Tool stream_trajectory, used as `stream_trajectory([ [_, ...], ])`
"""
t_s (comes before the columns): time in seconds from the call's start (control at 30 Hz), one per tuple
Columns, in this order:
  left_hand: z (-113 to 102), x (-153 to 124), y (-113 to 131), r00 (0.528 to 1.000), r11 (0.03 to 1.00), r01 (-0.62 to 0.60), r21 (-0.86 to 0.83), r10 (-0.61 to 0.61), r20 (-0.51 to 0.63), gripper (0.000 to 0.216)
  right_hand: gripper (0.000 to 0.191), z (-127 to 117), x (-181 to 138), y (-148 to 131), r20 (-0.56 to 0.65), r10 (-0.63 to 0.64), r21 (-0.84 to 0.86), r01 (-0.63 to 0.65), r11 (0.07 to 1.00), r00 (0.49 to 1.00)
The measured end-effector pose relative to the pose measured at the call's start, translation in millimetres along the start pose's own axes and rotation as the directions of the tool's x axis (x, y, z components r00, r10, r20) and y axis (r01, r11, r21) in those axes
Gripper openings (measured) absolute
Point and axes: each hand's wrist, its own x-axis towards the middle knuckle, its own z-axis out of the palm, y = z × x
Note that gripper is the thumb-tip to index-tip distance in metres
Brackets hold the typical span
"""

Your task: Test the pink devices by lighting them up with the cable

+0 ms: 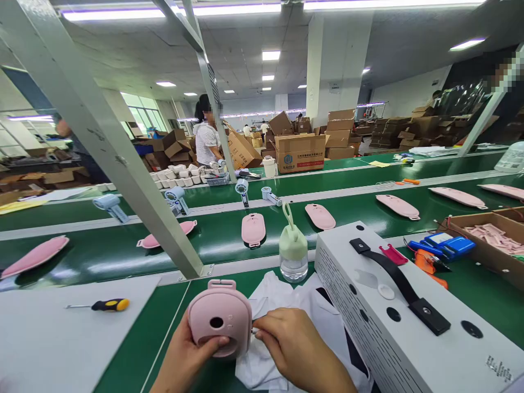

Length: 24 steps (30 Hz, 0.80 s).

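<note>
A pink rounded plastic housing (221, 308) with a dark oval hole and a strap loop on top is tilted up in front of me. My left hand (190, 346) grips it from the lower left, the thumb pressed into its lower recess. At the housing's right edge, my right hand (297, 341) has thumb and finger pinched together. A small whitish tip shows between those fingers, too small to name. Beneath my right hand lies a crumpled white cloth (262, 365). Behind the cloth stands a clear bottle with a pale green top (293, 248).
Several pink oval shells (254, 229) lie along the green conveyor (221, 245). To the right are a white perforated box (393, 305), blue battery packs (446, 244) and a carton of pink parts (483, 262). A screwdriver (110, 305) rests on the white board at left, near a metal post (123, 136).
</note>
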Motion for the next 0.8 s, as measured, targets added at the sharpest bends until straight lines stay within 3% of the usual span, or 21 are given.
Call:
stream_trajectory([
  [0.17,8.6,9.1,26.5,0.992,0.999,-0.018,0.036,0.013,0.125,0.07,0.022,5.8,4.7,8.2,-0.056,0.005,0.069,-0.001,0.998,0.998],
  [0.3,11.1,11.6,34.2,0.976,0.995,-0.049,0.084,0.03,0.214,0.064,0.023,7.8,10.2,13.4,-0.062,0.044,0.172,-0.033,0.985,0.997],
  [0.4,3.5,9.9,31.9,0.959,0.991,-0.019,0.134,-0.02,0.284,0.069,0.021,8.5,13.0,14.2,-0.043,0.111,0.26,-0.096,0.961,0.993],
  [0.53,-11.7,13.4,19.2,0.916,0.995,0.025,0.099,-0.063,0.396,0.075,0.018,12.6,14.5,11.7,0.077,0.199,0.346,-0.213,0.914,0.977],
  [0.8,-21.9,27.2,3.2,0.846,0.99,-0.094,0.107,0.023,0.532,0.063,0.016,27.8,17.2,9.2,0.153,0.2,0.209,-0.23,0.951,0.968],
])
